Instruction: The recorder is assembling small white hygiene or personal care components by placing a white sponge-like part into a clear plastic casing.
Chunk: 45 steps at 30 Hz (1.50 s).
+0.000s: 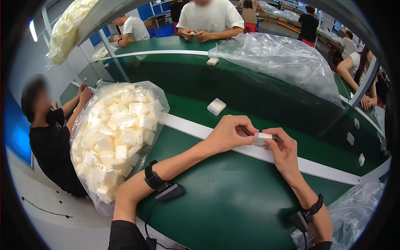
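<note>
Head view.

Item 1: small white block (pixel 262 138), held above the white strip (pixel 266 155) of the green table (pixel 233 200), just right of frame centre. The left hand (pixel 227 135) pinched its left end with fingers curled closed; the right hand (pixel 283 151) gripped its right end between thumb and fingertips. A thin film or wrap seemed to project from the block toward 3 o'clock; too small to confirm.

Item 2: clear bag of white blocks (pixel 114 139), at 9 o'clock from the hands, well apart.

Item 3: loose white block (pixel 216 106) on the table at 11 o'clock, near.

Item 4: a second loose block (pixel 212 61), farther off at 12 o'clock.

Item 5: crumpled clear plastic sheeting (pixel 283 62) at 1 o'clock.

Risk, judged: the grip was on the ends only, so a twist or uneven pull could have slipped the block onto the table or torn any wrap; the left forearm lay near the bag and could have nudged it.
</note>
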Each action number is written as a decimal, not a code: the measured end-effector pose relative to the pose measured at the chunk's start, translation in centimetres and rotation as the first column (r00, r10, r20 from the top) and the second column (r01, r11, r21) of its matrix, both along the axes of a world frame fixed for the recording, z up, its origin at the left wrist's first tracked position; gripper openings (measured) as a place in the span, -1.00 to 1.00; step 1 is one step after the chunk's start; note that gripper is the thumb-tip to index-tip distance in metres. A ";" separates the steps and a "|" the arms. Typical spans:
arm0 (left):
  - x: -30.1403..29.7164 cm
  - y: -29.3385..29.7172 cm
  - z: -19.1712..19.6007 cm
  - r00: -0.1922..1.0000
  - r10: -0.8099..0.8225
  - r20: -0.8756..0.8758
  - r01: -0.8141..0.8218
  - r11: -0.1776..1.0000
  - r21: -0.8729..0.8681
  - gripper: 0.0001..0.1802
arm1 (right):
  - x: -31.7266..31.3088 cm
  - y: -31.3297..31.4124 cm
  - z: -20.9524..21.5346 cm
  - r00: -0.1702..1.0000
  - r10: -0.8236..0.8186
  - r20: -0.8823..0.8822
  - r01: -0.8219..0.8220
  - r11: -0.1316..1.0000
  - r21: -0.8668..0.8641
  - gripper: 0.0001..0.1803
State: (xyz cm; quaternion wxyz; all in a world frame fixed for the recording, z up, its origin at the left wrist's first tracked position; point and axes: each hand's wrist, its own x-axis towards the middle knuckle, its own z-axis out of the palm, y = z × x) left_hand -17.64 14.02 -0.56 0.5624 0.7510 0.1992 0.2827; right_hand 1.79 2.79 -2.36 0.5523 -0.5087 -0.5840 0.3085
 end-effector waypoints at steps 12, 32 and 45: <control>-0.2 -0.3 0.0 0.952 -0.303 0.043 0.305 0.950 -0.064 -0.28 | -1.0 -0.4 1.6 0.968 0.028 -0.250 -0.050 0.995 -0.082 -0.57; 0.6 -1.9 -0.1 0.945 -0.138 0.295 0.228 0.928 -0.295 -0.50 | -0.8 -0.3 1.3 0.967 0.146 -0.207 -0.129 0.987 0.093 -0.50; 0.8 -1.9 -0.1 0.946 -0.046 0.321 0.153 0.936 -0.317 -0.30 | 0.0 0.2 0.1 0.998 0.054 -0.019 -0.051 0.990 0.129 -0.44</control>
